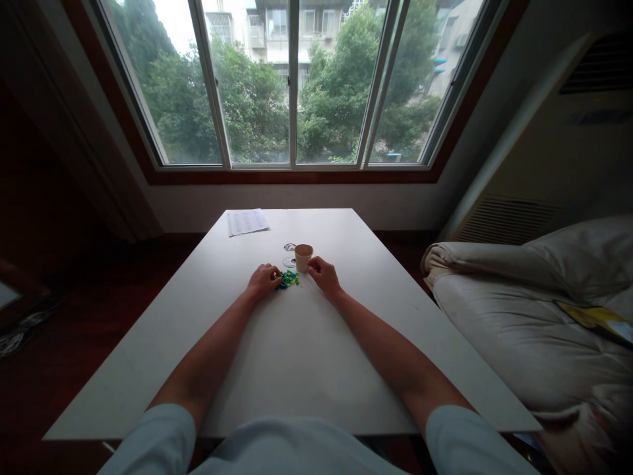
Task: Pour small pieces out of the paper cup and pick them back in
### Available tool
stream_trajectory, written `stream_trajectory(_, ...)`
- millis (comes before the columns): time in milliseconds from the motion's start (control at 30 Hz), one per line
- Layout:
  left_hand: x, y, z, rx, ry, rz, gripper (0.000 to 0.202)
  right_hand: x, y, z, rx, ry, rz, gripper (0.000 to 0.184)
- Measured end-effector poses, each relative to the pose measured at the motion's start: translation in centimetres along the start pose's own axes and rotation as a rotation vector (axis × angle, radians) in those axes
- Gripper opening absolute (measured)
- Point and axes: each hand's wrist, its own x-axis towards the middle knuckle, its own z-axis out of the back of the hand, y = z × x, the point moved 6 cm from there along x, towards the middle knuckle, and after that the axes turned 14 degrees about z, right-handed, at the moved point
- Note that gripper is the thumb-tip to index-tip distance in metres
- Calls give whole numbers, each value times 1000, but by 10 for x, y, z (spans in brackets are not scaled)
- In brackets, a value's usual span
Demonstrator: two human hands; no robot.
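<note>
Your L hand (263, 281) is at the L edge of the small bits (289, 280), green, blue & yellow, piled on the white worktop (306, 356); its fingers bend over them, but can't tell if they pinch one; your R hand (324, 272) is by the R side of the paper cup (302, 261), w/ fingers curled; can't tell if they grip it; the cup stands upright just behind the bits, to the R; 2 round flat things (287, 263) lie L of it; papers (247, 223) sit near the far L corner.
</note>
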Motion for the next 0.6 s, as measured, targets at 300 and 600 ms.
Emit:
stream_trajectory(300,1,4,-3,-63,49,13,14,13,-6,-10,248,-90,-74,23)
stream_trajectory(600,1,3,-4,-93,42,0,11,21,-12,-6,610,-206,-278,29)
